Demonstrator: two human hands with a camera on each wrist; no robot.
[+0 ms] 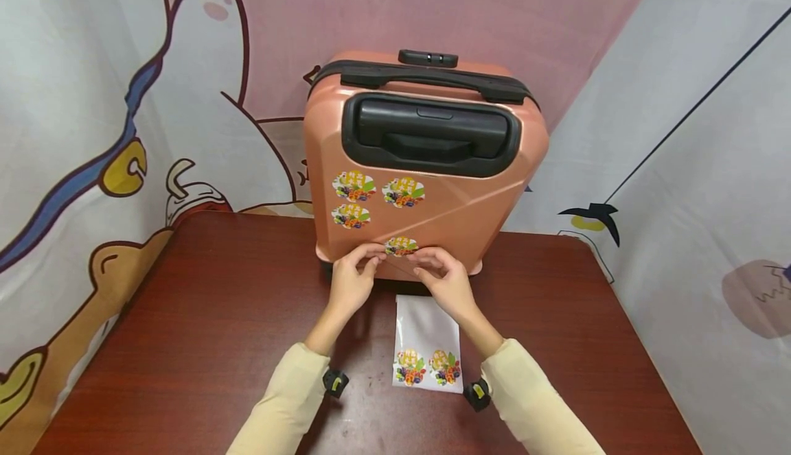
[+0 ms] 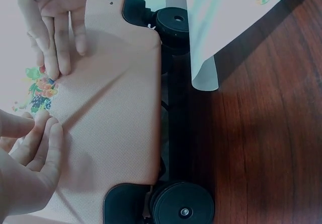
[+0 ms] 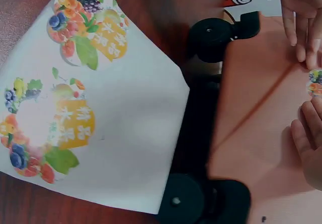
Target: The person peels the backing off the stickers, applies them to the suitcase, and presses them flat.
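An orange hard-shell suitcase (image 1: 445, 211) stands upright on the table, with several round fruit stickers on its lower left front. My left hand (image 1: 354, 280) has its thumb and fingertips together at the left edge of a fruit sticker (image 1: 402, 246), low on the suitcase front. At that sticker's right edge, my right hand (image 1: 448, 283) holds on with its fingertips. Whether the sticker's whole back touches the shell, I cannot tell. Below the hands lies a white backing sheet (image 1: 426, 321) carrying two more fruit stickers; in the right wrist view the sheet (image 3: 136, 133) looks large and close.
The suitcase has a black recessed handle (image 1: 432, 132) and black wheels (image 2: 182, 204) at its base. Dark red-brown wood forms the tabletop (image 1: 235, 331). Behind it hangs a printed cloth (image 1: 432, 9) with cartoon figures. Small black cameras sit at both wrists.
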